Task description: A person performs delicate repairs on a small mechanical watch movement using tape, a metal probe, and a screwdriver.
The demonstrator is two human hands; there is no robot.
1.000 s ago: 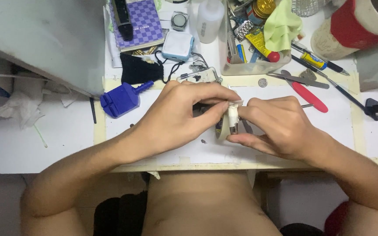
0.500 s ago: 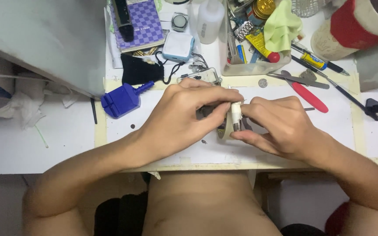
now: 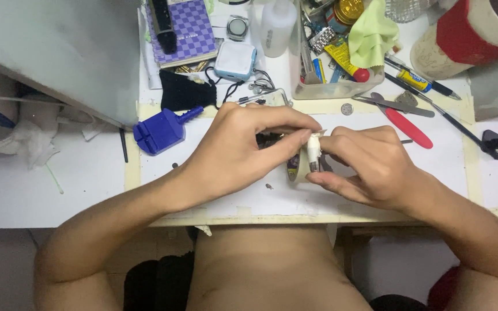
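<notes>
Both hands meeting over the middle of the white work mat (image 3: 445, 167), near its front edge. Left hand (image 3: 234, 152) curled, fingers closed down, fingertip and thumb pinching the top of a small white piece (image 3: 314, 151) held upright. Right hand (image 3: 370, 167) also curled, thumb and forefinger pressed onto the same piece from the other side; lower fingers tucked under. Beige tape roll (image 3: 296, 168) standing on edge just below the pinch, touching both hands. Small dark object under the left fingers, too hidden to identify. Blue plastic tool (image 3: 158, 131) lying well left of the hands. Red-handled tool (image 3: 404, 126) beyond the right hand, apart from it. Clear plastic bin (image 3: 329, 89) of odds and ends behind.
</notes>
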